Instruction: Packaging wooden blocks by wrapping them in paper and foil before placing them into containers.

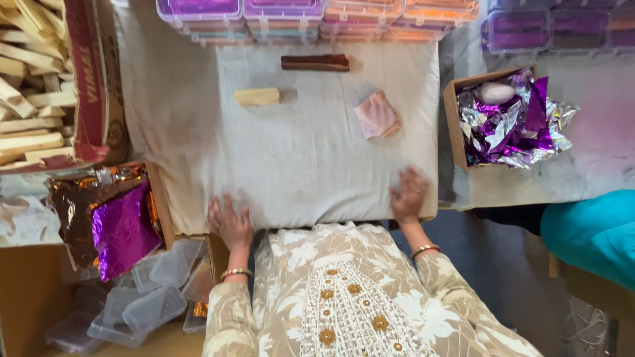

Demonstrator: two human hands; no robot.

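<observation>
Hands flat, empty: left hand and right hand press white cloth at near edge, fingers spread. Yellow block, pink rag near far edge, untouched.

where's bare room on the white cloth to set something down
The open patch lies mid-cloth, between the left hand and right hand and below the pale yellow block and folded pink cloth. The far edge by the brown stick is crowded.

Red-printed cardboard carton of pale wooden sticks at far left, stacked lidded plastic boxes in purple, pink and orange along the top, open brown box of purple-silver foil right, clear empty containers bottom left.
</observation>
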